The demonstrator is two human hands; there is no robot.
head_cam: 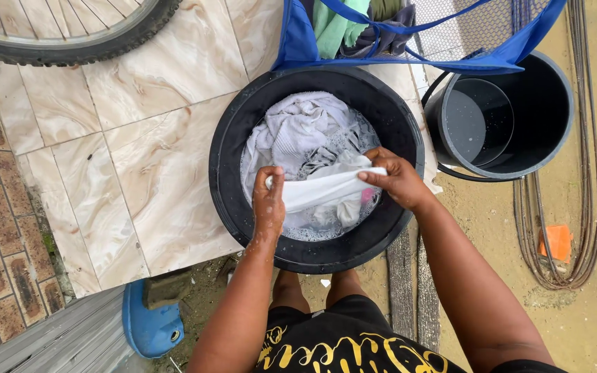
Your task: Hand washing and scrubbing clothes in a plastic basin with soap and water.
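A black round wash basin (229, 138) sits on the tiled floor, filled with soapy water and several white clothes (298, 128). Over the basin, a white cloth (326, 188) is stretched between both hands. My left hand (269, 200) grips its left end. My right hand (396, 178) grips its right end. A small pink patch shows in the suds below my right hand.
A dark bucket (547, 117) holding a smaller pot stands to the right on sandy ground. A blue mesh laundry bag (298, 41) with clothes is behind the basin. A bicycle tyre (70, 48) lies top left, coiled cables (589, 207) at right, a blue object (150, 324) bottom left.
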